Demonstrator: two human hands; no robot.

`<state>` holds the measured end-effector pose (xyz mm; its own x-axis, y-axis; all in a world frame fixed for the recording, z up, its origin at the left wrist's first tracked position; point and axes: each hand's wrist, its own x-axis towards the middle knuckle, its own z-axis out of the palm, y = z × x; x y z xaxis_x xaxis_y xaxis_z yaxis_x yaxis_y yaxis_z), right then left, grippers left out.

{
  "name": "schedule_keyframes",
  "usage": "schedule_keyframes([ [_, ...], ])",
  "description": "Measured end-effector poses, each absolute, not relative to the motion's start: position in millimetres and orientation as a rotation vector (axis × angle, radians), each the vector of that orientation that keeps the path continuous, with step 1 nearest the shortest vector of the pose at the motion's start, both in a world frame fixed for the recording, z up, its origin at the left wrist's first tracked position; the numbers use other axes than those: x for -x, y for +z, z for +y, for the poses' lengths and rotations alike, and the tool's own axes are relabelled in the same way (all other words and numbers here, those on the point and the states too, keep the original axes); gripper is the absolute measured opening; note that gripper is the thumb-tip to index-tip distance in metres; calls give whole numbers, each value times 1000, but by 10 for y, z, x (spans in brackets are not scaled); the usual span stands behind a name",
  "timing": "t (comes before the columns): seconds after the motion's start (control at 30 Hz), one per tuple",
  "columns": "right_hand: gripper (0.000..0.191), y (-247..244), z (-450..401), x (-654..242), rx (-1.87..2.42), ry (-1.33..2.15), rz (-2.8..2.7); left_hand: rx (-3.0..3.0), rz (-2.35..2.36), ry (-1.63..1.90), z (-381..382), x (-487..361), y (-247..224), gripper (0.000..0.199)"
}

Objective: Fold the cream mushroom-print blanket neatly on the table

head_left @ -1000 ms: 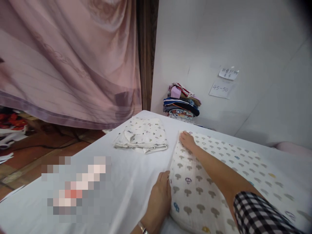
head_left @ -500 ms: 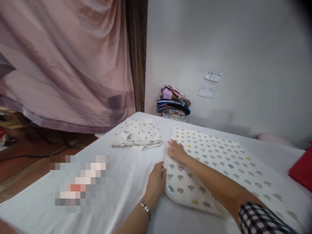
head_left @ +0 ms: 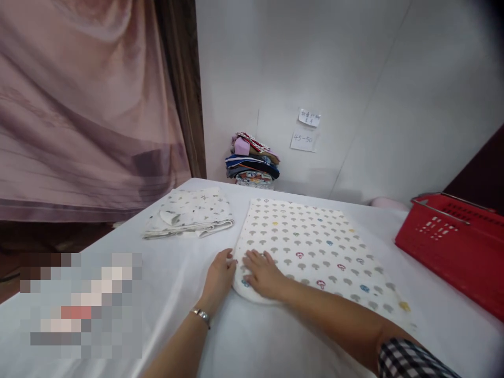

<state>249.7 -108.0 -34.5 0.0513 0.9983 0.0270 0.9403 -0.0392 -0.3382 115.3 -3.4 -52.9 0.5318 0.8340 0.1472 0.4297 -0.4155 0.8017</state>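
Observation:
A white cloth with a mushroom print [head_left: 307,247] lies spread on the white-covered table, its near left corner rounded. My right hand [head_left: 264,274] rests palm down near that corner, fingers spread over the fabric. Against the cloth's left edge is my left hand [head_left: 219,274], a metal bracelet on its wrist. Its fingers are loosely bent and apart, and I see nothing held in them. To the left, a folded white cloth with small dark motifs [head_left: 192,210] sits apart from both hands.
A red plastic basket [head_left: 452,247] stands on the right side of the table [head_left: 173,315]. Behind the far edge is a stack of folded fabrics [head_left: 252,163]. A pixelated patch [head_left: 82,310] hides something at the near left. A pink curtain [head_left: 86,105] hangs left.
My right hand has slid from the cloth's left edge toward its near corner, which now lies flatter. The view has turned right, bringing more of the red basket in.

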Motion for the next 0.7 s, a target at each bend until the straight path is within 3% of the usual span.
schedule_keyframes([
  [0.33, 57, -181, -1824, -2345, 1925, 403, -2079, -2096, 1077, 657, -11, -1170, -448, 41],
  [0.7, 51, -211, -3211, -3046, 2068, 435, -1808, -2147, 1162, 561, -50, -1184, -323, 44],
])
